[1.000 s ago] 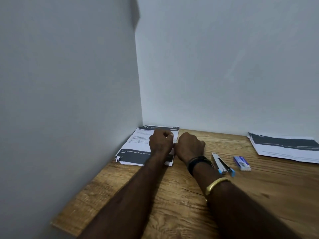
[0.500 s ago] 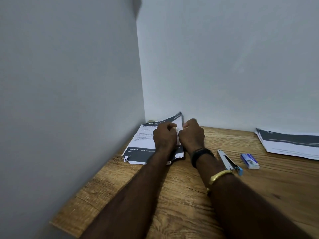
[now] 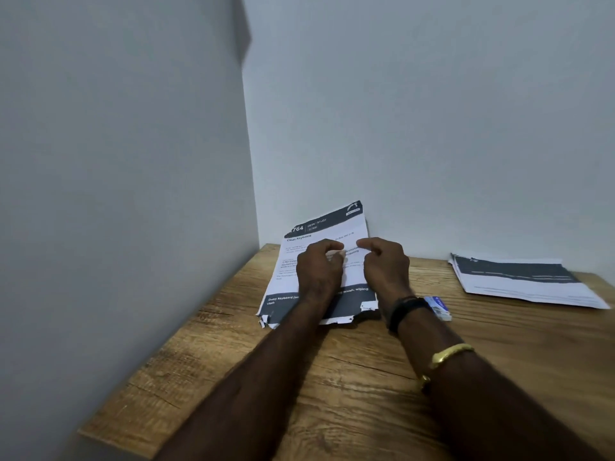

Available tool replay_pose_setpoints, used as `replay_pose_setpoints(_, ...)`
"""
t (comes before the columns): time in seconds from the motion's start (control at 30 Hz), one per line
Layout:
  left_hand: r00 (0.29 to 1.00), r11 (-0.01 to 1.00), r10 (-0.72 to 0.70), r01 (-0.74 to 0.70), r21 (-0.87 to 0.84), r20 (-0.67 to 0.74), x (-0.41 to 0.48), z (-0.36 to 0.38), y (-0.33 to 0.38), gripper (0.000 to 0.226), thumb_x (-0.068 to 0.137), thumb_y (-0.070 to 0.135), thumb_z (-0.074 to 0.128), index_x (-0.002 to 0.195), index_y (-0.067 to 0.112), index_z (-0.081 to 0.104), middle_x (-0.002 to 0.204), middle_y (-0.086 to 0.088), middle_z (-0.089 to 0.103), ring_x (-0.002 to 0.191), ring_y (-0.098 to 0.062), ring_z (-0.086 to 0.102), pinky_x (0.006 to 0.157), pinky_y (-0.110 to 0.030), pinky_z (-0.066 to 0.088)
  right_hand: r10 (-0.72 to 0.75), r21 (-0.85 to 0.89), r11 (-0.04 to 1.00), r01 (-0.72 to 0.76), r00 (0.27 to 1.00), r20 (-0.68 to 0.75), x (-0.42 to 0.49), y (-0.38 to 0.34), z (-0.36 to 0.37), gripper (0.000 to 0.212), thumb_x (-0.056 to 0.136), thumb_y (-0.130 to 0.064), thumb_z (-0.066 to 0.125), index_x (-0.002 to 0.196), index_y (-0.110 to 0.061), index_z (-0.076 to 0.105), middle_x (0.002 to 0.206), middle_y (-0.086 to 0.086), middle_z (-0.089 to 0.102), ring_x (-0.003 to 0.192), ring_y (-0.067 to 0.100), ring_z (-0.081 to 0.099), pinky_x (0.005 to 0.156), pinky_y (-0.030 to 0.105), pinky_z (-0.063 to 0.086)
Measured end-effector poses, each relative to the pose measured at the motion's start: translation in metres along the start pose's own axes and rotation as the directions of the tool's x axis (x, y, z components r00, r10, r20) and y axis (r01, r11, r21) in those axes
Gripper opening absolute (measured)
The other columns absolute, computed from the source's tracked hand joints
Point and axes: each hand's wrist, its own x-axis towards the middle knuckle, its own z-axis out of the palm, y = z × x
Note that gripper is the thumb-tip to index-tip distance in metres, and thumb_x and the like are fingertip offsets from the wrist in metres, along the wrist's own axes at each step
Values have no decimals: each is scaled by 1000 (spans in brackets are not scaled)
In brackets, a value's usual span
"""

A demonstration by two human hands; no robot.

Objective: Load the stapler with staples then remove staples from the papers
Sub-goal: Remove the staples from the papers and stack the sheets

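Right now your left hand [image 3: 317,271] rests on the papers [image 3: 319,261], fingers curled, thumb and forefinger pinched together near the middle of the top sheet; it may be nipping a staple or a fold of paper, but the spot is too small to tell which. Your right hand [image 3: 386,266] sits just right of the left, also over the papers, with the fingers half curled and the thumb and forefinger pointing toward the left hand, tips a little apart and touching nothing you can make out.

The papers lie in the far left corner of the desk [image 3: 332,377], against both walls [image 3: 432,111]. Their far right corner is lifted off the desk and leans toward the back wall. The near edge is ragged and torn, with a dark band printed across it.

Right of the papers, just behind your right wrist, a small blue and white box [image 3: 439,307] lies on the desk, partly hidden by the black band [image 3: 407,309] on that wrist. A gold bangle [image 3: 449,354] sits further up the same forearm. The stapler is not visible from here.

Well to the right of the papers, a second stack [image 3: 522,281] lies flat near the back wall, with a dark band across its top sheet.
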Motion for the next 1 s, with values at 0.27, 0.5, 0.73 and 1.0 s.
replay_pose_setpoints(0.27, 997, 999, 38, -36, -22, 74, -20, 38, 34, 14, 86, 23, 72, 97, 17, 79, 104, 1, 78, 103, -18, 69, 97, -37, 51, -41, 5, 999, 42, 991, -125, 3, 17, -72, 50, 90, 9, 41, 116, -15, 77, 124, 3, 72, 116, 18, 62, 94, 22, 47)
replay_pose_setpoints(0.5, 990, 987, -139, 137, 86, 24, -28, 71, 57, 10, 83, 32, 71, 92, 30, 76, 111, 4, 73, 120, -28, 59, 110, -50, 39, -35, 2, 999, 36, 976, -216, 7, 40, -130, 51, 90, 11, 40, 113, -17, 78, 121, 0, 73, 105, 10, 60, 87, 16, 43)
replay_pose_setpoints(0.73, 939, 940, -342, 341, -30, -29, -20, 86, 55, 21, 86, 26, 71, 106, 32, 74, 126, -5, 66, 121, -33, 59, 105, -44, 46, 71, 59, 996, -61, 978, -195, 15, 58, -146, 55, 86, 12, 39, 102, -23, 79, 112, -3, 73, 104, 13, 60, 83, 15, 44)
replay_pose_setpoints(1.0, 901, 857, -434, 414, -307, 5, -11, 83, 31, 19, 79, 8, 70, 86, 23, 79, 95, -1, 76, 99, -24, 72, 96, -32, 57, 164, 102, 980, -171, 983, 77, 20, 66, -147, 25, 79, 4, 77, 92, -18, 78, 102, 10, 75, 98, 29, 71, 97, 39, 56)
